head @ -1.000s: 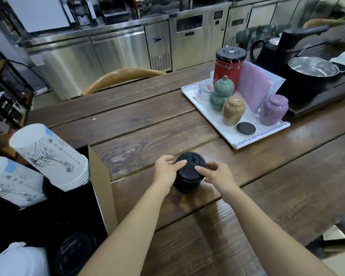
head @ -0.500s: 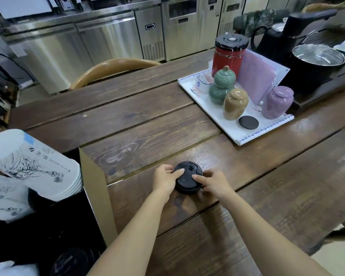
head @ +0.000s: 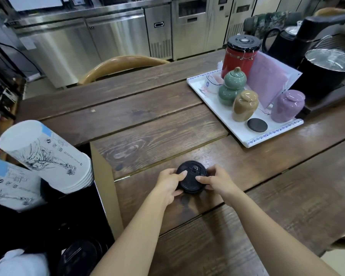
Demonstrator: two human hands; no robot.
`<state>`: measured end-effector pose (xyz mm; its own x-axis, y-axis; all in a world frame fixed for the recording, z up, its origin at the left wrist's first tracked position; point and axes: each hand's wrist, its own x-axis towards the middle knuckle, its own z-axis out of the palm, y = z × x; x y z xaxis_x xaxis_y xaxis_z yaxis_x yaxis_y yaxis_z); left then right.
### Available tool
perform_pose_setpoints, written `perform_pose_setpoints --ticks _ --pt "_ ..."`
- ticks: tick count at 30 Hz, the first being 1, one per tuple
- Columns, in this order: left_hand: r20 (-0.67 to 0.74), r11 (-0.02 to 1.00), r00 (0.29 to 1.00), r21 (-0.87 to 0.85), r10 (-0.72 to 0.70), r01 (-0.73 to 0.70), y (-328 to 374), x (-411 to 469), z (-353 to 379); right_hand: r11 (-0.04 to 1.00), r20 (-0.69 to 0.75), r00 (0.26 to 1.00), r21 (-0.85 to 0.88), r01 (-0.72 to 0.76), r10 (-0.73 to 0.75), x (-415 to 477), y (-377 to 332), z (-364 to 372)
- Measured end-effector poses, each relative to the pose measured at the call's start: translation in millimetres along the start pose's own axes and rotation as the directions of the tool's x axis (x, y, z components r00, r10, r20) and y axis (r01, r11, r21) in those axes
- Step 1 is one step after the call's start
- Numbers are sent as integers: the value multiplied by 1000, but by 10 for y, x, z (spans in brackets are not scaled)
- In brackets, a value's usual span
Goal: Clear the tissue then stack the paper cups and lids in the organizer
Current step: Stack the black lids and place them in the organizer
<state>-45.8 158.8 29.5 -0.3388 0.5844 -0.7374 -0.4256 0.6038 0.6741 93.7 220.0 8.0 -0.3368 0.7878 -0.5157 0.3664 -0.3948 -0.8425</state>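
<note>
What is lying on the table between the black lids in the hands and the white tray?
Nothing: the head view shows only bare wooden table between the black lids and the white tray.

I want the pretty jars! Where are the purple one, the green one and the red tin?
Purple ceramic jar (head: 287,106), head view, its belly.
Green gourd-shaped ceramic jar (head: 231,87), head view, its waist.
Red metal canister (head: 237,58), head view, its side.

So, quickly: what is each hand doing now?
Left hand: closed on the stack of black lids.
Right hand: closed on the same stack.
</note>
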Motion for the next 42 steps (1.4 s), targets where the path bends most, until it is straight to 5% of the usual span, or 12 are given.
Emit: perform_pose_setpoints --ticks 12,20,35,42 --pt "46 952 954 -94 295 -290 369 -766 -470 898 -42 923 214 383 -384 -482 -745 251" --pt "-14 899 902 -71 432 -432 298 -1486 -1106 852 90 854 179 492 -512 -1044 -941 730" --pt "-300 971 928 -19 220 -237 -486 -2074 -2119 903 438 822 -46 426 -365 -1421 -541 1786" --pt "-345 987 928 -28 139 -158 -722 -2014 -2277 818 475 818 -294 494 -323 -1490 -418 1959"
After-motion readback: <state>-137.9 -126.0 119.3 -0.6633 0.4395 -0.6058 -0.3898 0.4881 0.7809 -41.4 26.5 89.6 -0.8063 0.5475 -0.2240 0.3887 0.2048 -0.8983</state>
